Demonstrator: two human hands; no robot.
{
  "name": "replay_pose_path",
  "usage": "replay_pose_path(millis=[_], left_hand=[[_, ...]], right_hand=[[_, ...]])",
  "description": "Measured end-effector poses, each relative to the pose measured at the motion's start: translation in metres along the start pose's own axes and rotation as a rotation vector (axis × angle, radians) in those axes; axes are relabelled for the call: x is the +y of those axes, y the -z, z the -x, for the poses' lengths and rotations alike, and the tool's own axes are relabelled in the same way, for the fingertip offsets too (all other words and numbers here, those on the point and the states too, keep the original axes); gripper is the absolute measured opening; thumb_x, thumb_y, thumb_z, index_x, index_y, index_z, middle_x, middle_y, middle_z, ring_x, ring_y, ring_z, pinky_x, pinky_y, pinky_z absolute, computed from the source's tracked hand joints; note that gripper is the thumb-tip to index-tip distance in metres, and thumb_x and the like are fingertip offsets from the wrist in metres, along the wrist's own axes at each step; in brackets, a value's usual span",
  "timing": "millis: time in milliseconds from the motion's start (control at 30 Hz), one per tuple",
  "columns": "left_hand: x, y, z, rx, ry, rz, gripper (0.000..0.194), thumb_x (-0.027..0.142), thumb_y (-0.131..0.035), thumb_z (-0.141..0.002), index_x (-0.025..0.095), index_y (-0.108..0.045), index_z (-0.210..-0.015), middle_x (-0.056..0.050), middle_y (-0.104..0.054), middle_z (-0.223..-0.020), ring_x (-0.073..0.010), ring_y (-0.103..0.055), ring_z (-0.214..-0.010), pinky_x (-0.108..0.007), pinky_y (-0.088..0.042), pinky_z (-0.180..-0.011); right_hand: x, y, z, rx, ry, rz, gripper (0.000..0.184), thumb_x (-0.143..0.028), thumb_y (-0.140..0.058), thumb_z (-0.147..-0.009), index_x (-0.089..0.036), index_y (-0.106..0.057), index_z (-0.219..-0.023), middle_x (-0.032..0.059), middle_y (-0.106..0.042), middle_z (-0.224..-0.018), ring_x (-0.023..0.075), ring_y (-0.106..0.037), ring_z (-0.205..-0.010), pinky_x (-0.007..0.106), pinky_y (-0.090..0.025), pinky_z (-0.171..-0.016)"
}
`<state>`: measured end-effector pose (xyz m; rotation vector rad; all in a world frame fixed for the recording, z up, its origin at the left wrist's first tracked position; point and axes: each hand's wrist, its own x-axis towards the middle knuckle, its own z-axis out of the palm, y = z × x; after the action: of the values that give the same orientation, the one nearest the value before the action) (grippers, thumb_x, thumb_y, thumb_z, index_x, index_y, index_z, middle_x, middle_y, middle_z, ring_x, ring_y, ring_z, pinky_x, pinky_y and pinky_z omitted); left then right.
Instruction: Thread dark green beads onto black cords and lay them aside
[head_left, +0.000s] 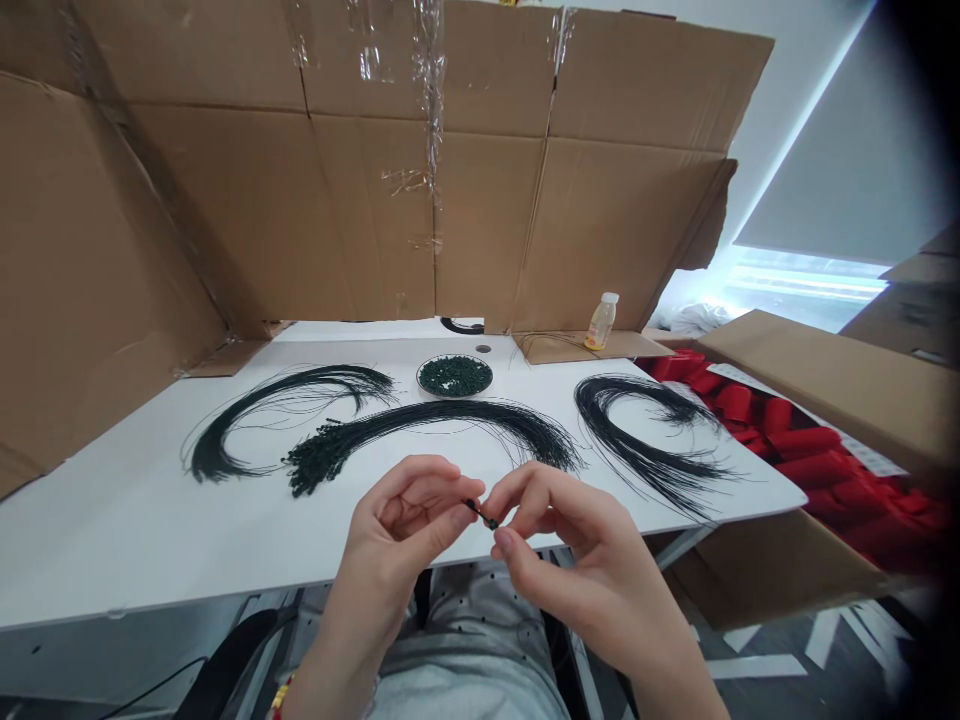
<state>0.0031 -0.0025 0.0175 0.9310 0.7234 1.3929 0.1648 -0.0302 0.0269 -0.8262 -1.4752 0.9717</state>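
In front of me, above the table's near edge, my left hand (412, 525) pinches one end of a small dark strand with a bead-like tip (482, 515). My right hand (566, 540) has thumb and forefinger closed round the other end, close to the tip. Just beyond the hands lies a long bundle of thin dark strands (450, 412), its left end thick with small dark green pieces (316, 460). Behind it stands a round dish (418, 385) full of small dark green pieces (457, 374).
Curved bundles of dark strands lie at left (225, 440) and right (637, 440) on the white table (187, 550). Cardboard walls (360, 220) enclose the back and left. A small bottle (601, 322) stands at back right. Beside the table, a carton (825, 380) holds red rolls (806, 443).
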Motion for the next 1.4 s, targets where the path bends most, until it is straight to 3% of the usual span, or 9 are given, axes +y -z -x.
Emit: replay_pose_path(millis=[233, 733, 1033, 1233, 1400], left_hand=[[0.0004, 0.0022, 0.001, -0.016, 0.009, 0.029, 0.028, 0.023, -0.098, -0.062, 0.023, -0.078, -0.081, 0.002, -0.079, -0.072, -0.0115, -0.071, -0.069, -0.016, -0.056, -0.068], [0.0019, 0.0024, 0.002, -0.03, 0.028, 0.03, 0.029, 0.024, -0.098, -0.061, 0.022, -0.076, -0.079, 0.0, -0.079, -0.071, -0.014, -0.071, -0.067, -0.02, -0.057, -0.067], [0.001, 0.0011, 0.003, -0.008, 0.018, 0.039, 0.032, 0.023, -0.1, -0.058, 0.023, -0.078, -0.082, 0.001, -0.08, -0.073, -0.0121, -0.073, -0.068, -0.016, -0.057, -0.066], [-0.001, 0.0045, 0.0025, 0.011, -0.017, -0.035, 0.034, 0.022, -0.097, -0.062, 0.024, -0.076, -0.089, 0.0, -0.081, -0.079, -0.0138, -0.074, -0.075, -0.018, -0.058, -0.071], [-0.0024, 0.0005, 0.0054, -0.047, -0.119, -0.081, 0.034, 0.02, -0.095, -0.066, 0.025, -0.076, -0.094, 0.0, -0.08, -0.086, -0.0114, -0.071, -0.07, -0.017, -0.058, -0.069]], right_hand=[[0.0009, 0.0002, -0.0006, 0.02, -0.013, -0.011, 0.02, -0.009, -0.065, -0.084, -0.021, -0.055, -0.071, 0.0021, -0.069, -0.089, 0.0139, -0.064, -0.08, 0.023, -0.057, -0.071], [0.0005, 0.0003, 0.0007, -0.011, -0.024, -0.036, 0.018, -0.009, -0.066, -0.083, -0.021, -0.057, -0.072, 0.0024, -0.07, -0.09, 0.0146, -0.065, -0.079, 0.025, -0.056, -0.069], [-0.001, -0.0001, -0.0005, -0.017, -0.017, -0.02, 0.021, -0.006, -0.065, -0.081, -0.021, -0.054, -0.071, 0.0013, -0.068, -0.088, 0.0146, -0.065, -0.085, 0.023, -0.055, -0.071], [-0.0008, 0.0014, -0.0004, -0.013, -0.032, 0.001, 0.019, -0.009, -0.066, -0.082, -0.021, -0.056, -0.071, 0.0026, -0.069, -0.087, 0.0157, -0.065, -0.084, 0.025, -0.056, -0.07], [-0.0007, 0.0049, -0.0037, -0.042, -0.052, 0.06, 0.016, -0.011, -0.067, -0.084, -0.021, -0.059, -0.073, 0.0011, -0.067, -0.082, 0.0151, -0.065, -0.081, 0.024, -0.055, -0.07]])
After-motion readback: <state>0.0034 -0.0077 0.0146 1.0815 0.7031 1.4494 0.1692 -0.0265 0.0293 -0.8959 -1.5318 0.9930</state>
